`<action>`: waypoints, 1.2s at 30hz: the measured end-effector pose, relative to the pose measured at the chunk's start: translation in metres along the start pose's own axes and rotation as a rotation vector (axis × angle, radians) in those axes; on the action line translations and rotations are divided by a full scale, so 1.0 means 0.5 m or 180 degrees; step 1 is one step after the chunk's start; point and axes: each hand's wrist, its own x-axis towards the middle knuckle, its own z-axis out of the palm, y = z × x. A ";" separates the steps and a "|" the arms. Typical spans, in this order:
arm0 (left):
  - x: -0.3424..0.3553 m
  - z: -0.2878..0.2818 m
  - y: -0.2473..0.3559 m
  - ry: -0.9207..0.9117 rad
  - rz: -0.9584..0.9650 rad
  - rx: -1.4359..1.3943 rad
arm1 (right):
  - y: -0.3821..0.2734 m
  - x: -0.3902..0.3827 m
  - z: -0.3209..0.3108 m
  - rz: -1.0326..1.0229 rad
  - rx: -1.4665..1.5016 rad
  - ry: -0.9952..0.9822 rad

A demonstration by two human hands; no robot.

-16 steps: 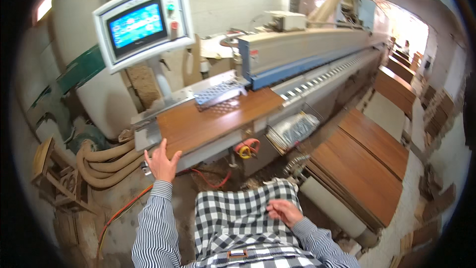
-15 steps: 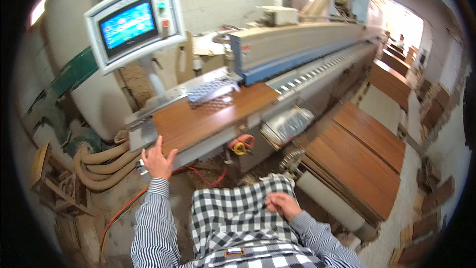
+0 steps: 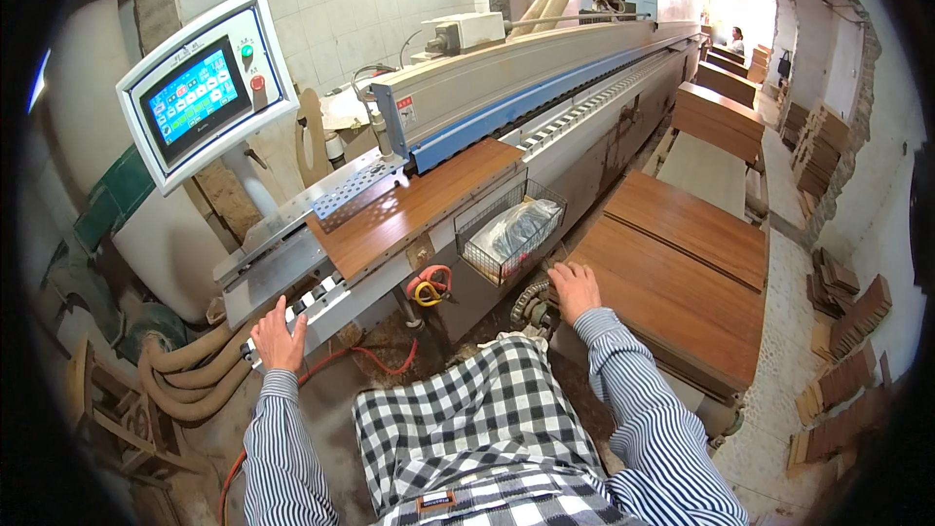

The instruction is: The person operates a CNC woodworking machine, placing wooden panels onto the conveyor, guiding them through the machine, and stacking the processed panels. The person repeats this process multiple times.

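My left hand (image 3: 280, 338) lies at the near end of the machine's feed rail (image 3: 336, 310), fingers spread, holding nothing. Beyond it, a brown wood-grain board (image 3: 414, 214) lies flat on the machine bed, its far end by the blue pressure beam (image 3: 487, 127). A perforated metal guard (image 3: 355, 193) covers part of the board's back edge. My right hand (image 3: 575, 290) is open at the left edge of a stack of brown wood-grain boards (image 3: 682, 307). Its fingers reach over the top board's edge; whether they press on it I cannot tell.
A control screen (image 3: 200, 97) stands at the left. A wire basket (image 3: 511, 234) with a plastic bag hangs on the machine front, beside orange-handled tools (image 3: 430, 287). Thick hoses (image 3: 190, 370) and a red air hose (image 3: 375, 356) run low. More board stacks (image 3: 721, 122) line the right; a person (image 3: 736, 42) is far back.
The board on the machine has slid away from my left hand, baring more feed rail. My right hand has moved from before the apron to the board stack and opened.
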 end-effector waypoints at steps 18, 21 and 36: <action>-0.034 -0.243 0.247 -0.0061 0.1148 -0.2335 | 0.007 -0.269 -0.085 0.4005 0.5734 0.0961; -0.085 -0.404 0.380 -0.0575 0.3029 -0.2723 | 0.062 -0.287 -0.044 0.4285 0.5840 0.1349; -0.172 -0.526 0.460 0.0252 0.3896 -0.4454 | 0.067 -0.417 -0.092 0.4190 0.6179 0.1744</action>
